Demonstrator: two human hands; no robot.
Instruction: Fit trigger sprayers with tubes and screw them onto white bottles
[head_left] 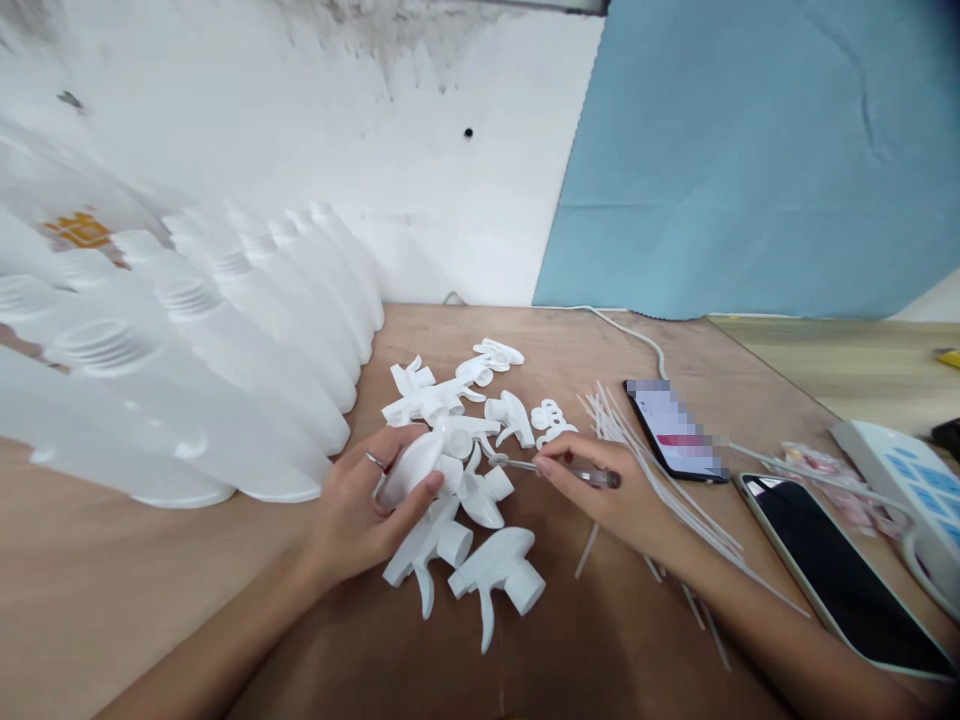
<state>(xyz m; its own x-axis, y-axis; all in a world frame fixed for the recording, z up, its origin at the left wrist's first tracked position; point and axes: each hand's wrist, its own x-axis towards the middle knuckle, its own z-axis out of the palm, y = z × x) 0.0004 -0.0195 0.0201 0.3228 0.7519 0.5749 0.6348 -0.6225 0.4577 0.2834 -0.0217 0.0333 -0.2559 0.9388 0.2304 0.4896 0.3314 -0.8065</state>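
Observation:
My left hand (367,500), a ring on one finger, is wrapped round a white trigger spray head (414,468) above the pile. My right hand (600,480) pinches a small screwdriver (592,476) with a clear handle, its thin shaft pointing left. Near the shaft's end is a small pale piece (498,459); whether it touches the tip I cannot tell. Several more white spray heads (504,565) lie loose under and around my left hand. Small white rings (551,412) sit just beyond my right hand.
White bottles (292,300) without caps stand in rows at left. Thin white tubes (675,500) lie under my right forearm. At right are a lit phone (675,430), a dark phone (832,570), a cable (652,345) and a power strip (911,470). A wall (450,200) closes the back.

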